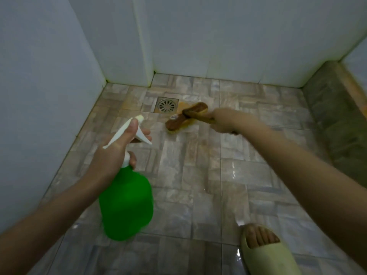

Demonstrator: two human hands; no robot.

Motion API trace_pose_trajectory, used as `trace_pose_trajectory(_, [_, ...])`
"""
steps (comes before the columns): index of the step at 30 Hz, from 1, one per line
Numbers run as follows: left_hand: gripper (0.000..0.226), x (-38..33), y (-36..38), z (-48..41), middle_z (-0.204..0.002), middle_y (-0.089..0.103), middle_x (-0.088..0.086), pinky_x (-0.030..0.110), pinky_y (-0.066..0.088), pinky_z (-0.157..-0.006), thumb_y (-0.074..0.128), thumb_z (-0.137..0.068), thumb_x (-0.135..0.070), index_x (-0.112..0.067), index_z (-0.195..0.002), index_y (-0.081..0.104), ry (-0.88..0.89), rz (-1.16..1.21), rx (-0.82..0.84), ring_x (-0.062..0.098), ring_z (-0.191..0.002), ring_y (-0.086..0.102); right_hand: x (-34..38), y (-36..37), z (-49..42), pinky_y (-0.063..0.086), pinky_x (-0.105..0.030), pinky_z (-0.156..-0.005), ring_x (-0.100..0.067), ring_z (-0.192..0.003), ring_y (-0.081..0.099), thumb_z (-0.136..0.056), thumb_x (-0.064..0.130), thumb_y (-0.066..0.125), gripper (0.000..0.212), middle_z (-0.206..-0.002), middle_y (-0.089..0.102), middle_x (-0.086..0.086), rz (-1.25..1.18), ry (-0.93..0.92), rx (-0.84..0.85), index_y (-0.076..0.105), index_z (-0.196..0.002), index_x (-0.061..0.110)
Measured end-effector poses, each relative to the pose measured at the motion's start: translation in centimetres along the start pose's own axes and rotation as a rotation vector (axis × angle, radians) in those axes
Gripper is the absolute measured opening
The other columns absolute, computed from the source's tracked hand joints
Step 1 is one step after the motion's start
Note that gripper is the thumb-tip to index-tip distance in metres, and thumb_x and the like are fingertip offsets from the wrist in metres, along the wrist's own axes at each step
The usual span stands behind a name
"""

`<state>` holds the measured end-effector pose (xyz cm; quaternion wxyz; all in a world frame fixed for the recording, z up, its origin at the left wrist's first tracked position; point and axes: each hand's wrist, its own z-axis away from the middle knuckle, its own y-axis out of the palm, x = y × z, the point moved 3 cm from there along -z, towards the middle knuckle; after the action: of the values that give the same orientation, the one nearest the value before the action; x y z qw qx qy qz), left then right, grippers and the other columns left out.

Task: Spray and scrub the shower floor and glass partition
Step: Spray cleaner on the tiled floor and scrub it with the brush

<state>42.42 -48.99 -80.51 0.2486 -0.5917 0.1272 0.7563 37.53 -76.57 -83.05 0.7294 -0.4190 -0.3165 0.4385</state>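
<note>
While the left hand (117,149) curls tight round the white neck of the green spray bottle (127,203), fingers on the trigger, the right hand (224,121) is closed on the handle of the wooden brush (186,119). Its bristles touch the shower floor (198,175), just at four o'clock from the drain (166,105). A slippered foot (266,253) stands at five o'clock.
</note>
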Motion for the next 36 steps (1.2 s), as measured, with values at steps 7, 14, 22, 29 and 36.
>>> trace_pose_trajectory(7, [0.036, -2.7, 1.0, -1.1, -0.106, 0.077, -0.003, 0.027, 0.043, -0.049, 0.053, -0.081, -0.065, -0.042, -0.102, 0.072, 0.048, 0.009, -0.071, 0.013, -0.040, 0.045, -1.0, -0.7, -0.1, 0.051, -0.032, -0.064, -0.022, -0.076, 0.059, -0.094, 0.003, 0.040, 0.070, -0.101, 0.052, -0.002, 0.183, -0.066, 0.077, 0.022, -0.142, 0.052])
trace_pose_trajectory(14, [0.028, -4.7, 4.8, -2.0, -0.101, 0.078, -0.003, 0.030, 0.043, -0.052, 0.058, -0.087, -0.063, -0.041, -0.091, 0.074, -0.004, -0.030, -0.148, 0.016, -0.040, 0.046, -3.5, -0.7, -4.3, 0.049, -0.031, -0.058, -0.019, -0.070, 0.057, -0.094, 0.005, 0.039, 0.072, -0.102, 0.059, -0.008, 0.063, -0.143, 0.074, 0.019, -0.145, 0.051])
trace_pose_trajectory(22, [0.046, -6.2, 11.2, -3.3, -0.101, 0.078, -0.002, 0.025, 0.043, -0.043, 0.050, -0.084, -0.056, -0.019, -0.094, 0.075, -0.035, -0.065, -0.121, 0.020, -0.039, 0.045, -5.1, 1.1, -5.7, 0.036, -0.029, -0.042, -0.020, -0.054, 0.050, -0.093, -0.001, 0.038, 0.093, -0.073, 0.050, -0.007, -0.067, -0.099, -0.075, -0.014, -0.141, 0.059])
trace_pose_trajectory(29, [0.036, -6.1, 15.8, -4.9, -0.102, 0.077, -0.004, 0.029, 0.044, -0.048, 0.050, -0.095, -0.055, -0.034, -0.088, 0.078, 0.026, -0.069, -0.120, 0.024, -0.046, 0.052, -13.5, 5.4, 7.6, 0.043, -0.026, -0.045, -0.011, -0.051, 0.052, -0.097, 0.011, 0.038, 0.086, -0.077, 0.061, -0.005, -0.290, 0.260, 0.008, -0.023, -0.138, 0.055])
trace_pose_trajectory(36, [0.044, -5.4, 20.3, -7.0, -0.095, 0.078, -0.007, 0.028, 0.046, -0.052, 0.048, -0.080, -0.075, -0.041, -0.083, 0.077, -0.066, -0.124, -0.016, 0.015, -0.042, 0.051, -17.5, 1.3, -3.9, 0.034, -0.030, -0.047, -0.020, -0.053, 0.048, -0.090, -0.001, 0.037, 0.092, -0.068, 0.052, -0.009, -0.380, 0.294, -0.219, -0.016, -0.145, 0.051])
